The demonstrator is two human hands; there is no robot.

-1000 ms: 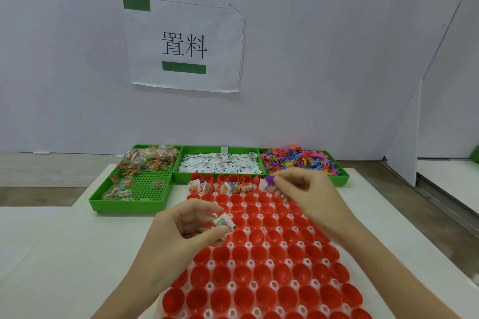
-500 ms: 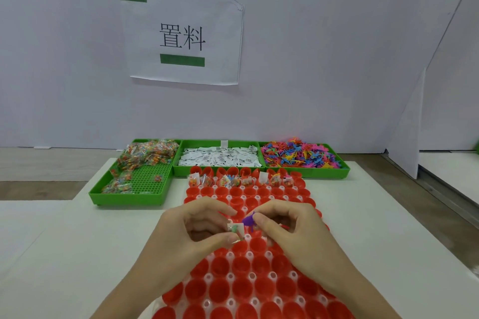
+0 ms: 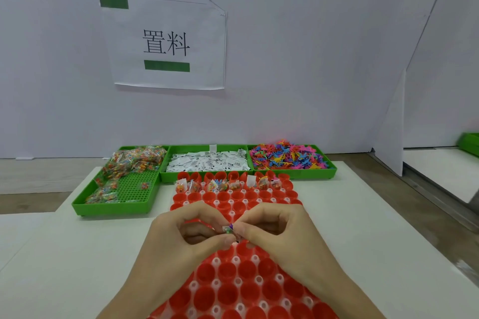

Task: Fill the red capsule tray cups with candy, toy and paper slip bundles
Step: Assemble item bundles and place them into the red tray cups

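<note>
- Right hand (image 3: 282,235), a second ago near the toy bin, now meets left hand (image 3: 181,241) above the red capsule tray (image 3: 233,290); both pinch one small bundle (image 3: 228,229); judged: assembly in progress, not yet in a cup.
- Bundle mostly hidden by fingertips; contents unclear; near tray rows cut off.

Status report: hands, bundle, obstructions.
Left hand and right hand pinching bundle together over red tray. Far row filled. Nothing blocking.

A white table (image 3: 363,228) carries the red capsule tray (image 3: 238,290) and three green bins (image 3: 114,208).
</note>
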